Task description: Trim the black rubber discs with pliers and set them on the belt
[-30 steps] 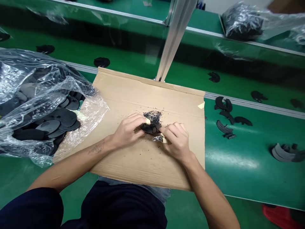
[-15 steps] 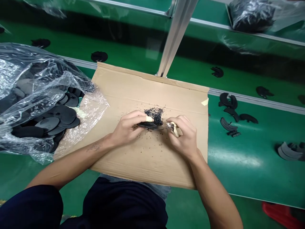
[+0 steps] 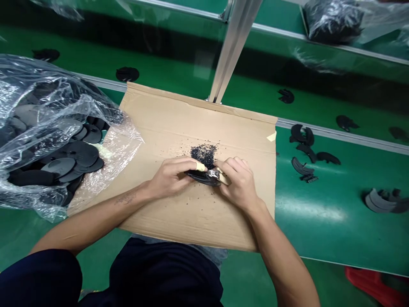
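Green table tops filled the head view, with brown cardboard (image 3: 179,123) in the middle. Our left hand (image 3: 171,175) was closed around a black disc (image 3: 204,177). Our right hand (image 3: 240,184) pinched a small shiny tool (image 3: 213,173) against its edge. We thought slow, gentle scraping over the black crumbs (image 3: 203,152) worked best.

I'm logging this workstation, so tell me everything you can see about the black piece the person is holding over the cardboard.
The black piece is flat, thin and dark, matte like rubber or plastic, apparently a disc seen nearly edge-on. It sits low over the cardboard sheet, just below a small heap of black crumbs. The left hand pinches its left side; the right hand presses a small shiny metal tool against its right edge. Its full outline is hidden by fingers.
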The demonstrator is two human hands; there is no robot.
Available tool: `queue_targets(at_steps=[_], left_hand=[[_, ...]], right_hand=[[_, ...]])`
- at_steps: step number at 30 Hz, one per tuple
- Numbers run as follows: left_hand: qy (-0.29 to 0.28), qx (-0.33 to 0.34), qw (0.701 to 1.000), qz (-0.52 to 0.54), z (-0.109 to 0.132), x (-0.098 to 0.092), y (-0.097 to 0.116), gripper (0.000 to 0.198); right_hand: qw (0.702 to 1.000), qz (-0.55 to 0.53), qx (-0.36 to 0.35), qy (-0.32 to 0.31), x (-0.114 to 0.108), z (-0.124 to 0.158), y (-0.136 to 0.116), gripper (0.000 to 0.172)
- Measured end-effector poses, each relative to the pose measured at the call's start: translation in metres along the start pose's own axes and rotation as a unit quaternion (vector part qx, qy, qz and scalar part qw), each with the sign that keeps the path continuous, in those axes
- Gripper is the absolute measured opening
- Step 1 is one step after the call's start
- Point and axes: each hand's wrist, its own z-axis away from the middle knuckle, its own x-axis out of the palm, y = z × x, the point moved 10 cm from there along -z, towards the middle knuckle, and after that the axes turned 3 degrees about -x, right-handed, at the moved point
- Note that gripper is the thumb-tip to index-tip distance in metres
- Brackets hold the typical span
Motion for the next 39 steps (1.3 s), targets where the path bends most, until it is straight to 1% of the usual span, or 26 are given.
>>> queue_targets(at_steps=[3, 7, 10, 16, 19, 22, 26, 29, 31, 33, 36, 39], left_hand=[[0.008, -0.002, 1.0, 0.008, 0.001, 0.0, -0.002, 0.014], [0.021, 0.014, 1.0, 0.015, 0.002, -0.001, 0.001, 0.014], [0.013, 0.013, 0.999, 0.026, 0.002, 0.0, 0.0, 0.015], [0.01, 0.0, 1.0, 0.021, 0.0, -0.001, -0.002, 0.016], [0.015, 0.002, 1.0, 0.013, -0.002, -0.004, 0.0, 0.014], [0.015, 0.012, 1.0, 0.014, -0.003, -0.005, 0.003, 0.015], [-0.014, 0.024, 1.0, 0.006, -0.001, 0.002, 0.006, 0.018], [-0.033, 0.017, 0.999, -0.029, 0.0, 0.008, 0.004, 0.02], [-0.032, 0.008, 0.997, -0.065, 0.0, 0.009, 0.002, 0.021], [-0.022, 0.002, 0.995, -0.095, 0.001, 0.006, 0.001, 0.022], [-0.001, -0.004, 0.994, -0.111, 0.0, 0.0, 0.0, 0.023], [0.018, -0.01, 0.994, -0.112, 0.0, -0.006, -0.001, 0.023]], right_hand=[[1.0, 0.02, 0.007, 0.008, 0.0, 0.0, -0.001, 0.022], [0.998, 0.066, -0.002, 0.019, -0.003, 0.001, -0.005, 0.017], [0.996, 0.085, -0.005, 0.021, -0.003, 0.003, -0.008, 0.02], [0.999, 0.025, 0.027, 0.019, 0.002, 0.007, -0.002, 0.024], [0.998, 0.021, 0.053, 0.018, 0.001, 0.008, 0.005, 0.024], [0.996, 0.056, 0.067, 0.019, -0.002, 0.007, 0.01, 0.021], [0.99, 0.132, 0.043, 0.012, -0.003, 0.004, 0.003, 0.016], [0.987, 0.161, 0.029, -0.006, 0.0, 0.001, -0.002, 0.023], [0.984, 0.175, 0.031, -0.012, 0.0, 0.0, -0.001, 0.025], [0.982, 0.186, 0.033, -0.012, -0.001, 0.0, 0.0, 0.024], [0.983, 0.18, 0.047, -0.002, -0.003, 0.001, 0.007, 0.024], [0.99, 0.11, 0.084, 0.015, -0.006, 0.002, 0.018, 0.022]])
